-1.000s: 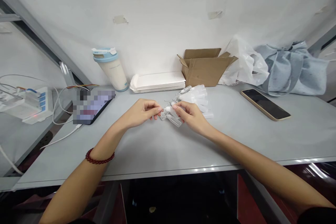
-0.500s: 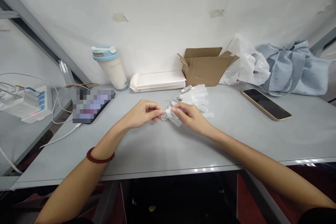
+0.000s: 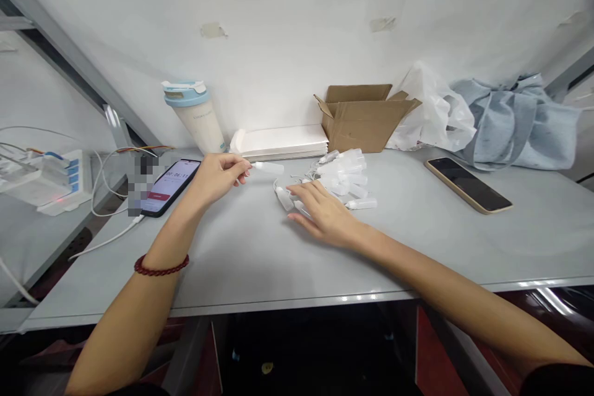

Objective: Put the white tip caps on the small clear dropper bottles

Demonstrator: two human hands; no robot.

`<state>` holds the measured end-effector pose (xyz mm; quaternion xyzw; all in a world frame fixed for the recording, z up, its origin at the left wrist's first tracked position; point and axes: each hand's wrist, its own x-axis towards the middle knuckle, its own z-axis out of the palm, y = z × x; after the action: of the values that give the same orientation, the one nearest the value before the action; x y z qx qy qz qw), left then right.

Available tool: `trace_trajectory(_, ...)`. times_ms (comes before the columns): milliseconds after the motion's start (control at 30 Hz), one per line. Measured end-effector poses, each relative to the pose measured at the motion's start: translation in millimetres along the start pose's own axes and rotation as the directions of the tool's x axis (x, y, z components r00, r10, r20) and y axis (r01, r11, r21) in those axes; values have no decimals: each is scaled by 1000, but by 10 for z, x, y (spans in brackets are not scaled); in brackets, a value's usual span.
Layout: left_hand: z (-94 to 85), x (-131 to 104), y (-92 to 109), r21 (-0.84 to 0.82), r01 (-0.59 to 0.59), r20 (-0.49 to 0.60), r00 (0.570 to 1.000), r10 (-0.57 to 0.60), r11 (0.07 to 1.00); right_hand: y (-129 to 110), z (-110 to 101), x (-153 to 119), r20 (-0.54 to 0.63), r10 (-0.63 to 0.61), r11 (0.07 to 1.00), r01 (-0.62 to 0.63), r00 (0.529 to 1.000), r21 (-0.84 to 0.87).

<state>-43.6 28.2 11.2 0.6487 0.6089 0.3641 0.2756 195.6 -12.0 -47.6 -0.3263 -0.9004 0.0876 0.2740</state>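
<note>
Held bottle: small, whitish and see-through (image 3: 270, 167), near the table's back edge, left of middle, lying almost level with its capped end toward the left hand. I can't tell whether it touches the table (image 3: 260, 266).
Left hand (image 3: 221, 178): thumb and forefinger pinched at the capped end of the held bottle, other fingers curled.
Right hand (image 3: 325, 213): palm down, fingers extended and slightly apart, at the near left side of the bottle pile; I can't make out which bottles it touches.
Bottle pile (image 3: 344, 168): similar small bottles, overlapping, with thin pale cords, midway along the table toward the back edge.
Loose bottle (image 3: 284, 199): just beside the right fingertips, on the left side of the pile, cord at its top.
Back edge, left to right: lidded cup (image 3: 199, 120), leaning; flat white stack (image 3: 281, 142); open carton (image 3: 359, 127); white plastic bag (image 3: 434, 114); pale blue cloth bag (image 3: 522, 124) by the back right corner.
Left edge: lit phone (image 3: 174, 182) with a timer on screen, white cable (image 3: 109, 241) plugged in; power strip (image 3: 77, 179) beyond that edge.
Right part: dark phone (image 3: 468, 185), face up, set at a slant.
Left wrist: red bead bracelet (image 3: 161, 267).
</note>
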Motion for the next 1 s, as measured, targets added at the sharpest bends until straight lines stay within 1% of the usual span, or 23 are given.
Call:
trace_trajectory(67,34,80,-135,-4,88,-87,992,-88,996,-19,25,5,57,-74,990,80,996,-112)
trace_trajectory(100,61,115,-197,-29,113,-100,988,-116,993,-29,37,8,86,-84,983,97,993,-155)
trace_trajectory(167,123,167,-297,-53,181,-98,978,-185,982,-40,62,10,139,-70,969,100,988,-224)
trace_trajectory(233,176,196,-355,-72,225,-89,969,-231,972,-38,88,10,190,-54,961,102,980,-257)
trace_trajectory(300,210,212,-388,-79,256,-84,961,-262,964,-28,110,11,227,-42,956,105,973,-272)
trace_trajectory(400,224,234,-440,-62,280,-54,957,-284,958,-19,131,17,244,-31,953,102,969,-285)
trace_trajectory(500,213,255,-504,45,261,-46,965,-259,964,-15,137,23,237,-25,958,92,971,-273)
trace_trajectory(567,203,255,-524,149,193,-70,980,-184,970,-4,135,25,214,-21,968,74,977,-240)
trace_trajectory(633,194,237,-498,220,128,-81,990,-113,967,19,125,26,154,-20,984,46,988,-171)
trace_trajectory(700,189,199,-423,223,99,-65,994,-87,970,49,104,28,61,-16,997,21,998,-73)
trace_trajectory(767,190,148,-315,164,71,2,997,-72,984,75,69,30,-50,0,999,2,999,37)
trace_trajectory(833,199,91,-203,81,54,124,990,-64,995,88,19,32,-151,46,988,-23,987,150)
trace_trajectory(900,216,38,-113,-15,68,262,963,-62,998,89,-39,35,-216,137,963,-79,967,257)
trace_trajectory(933,226,14,-79,-49,78,332,941,-57,996,88,-67,37,-228,195,945,-120,954,305)
trace_trajectory(1000,250,-29,-30,-96,92,441,897,-40,991,89,-115,43,-227,309,898,-205,924,389)
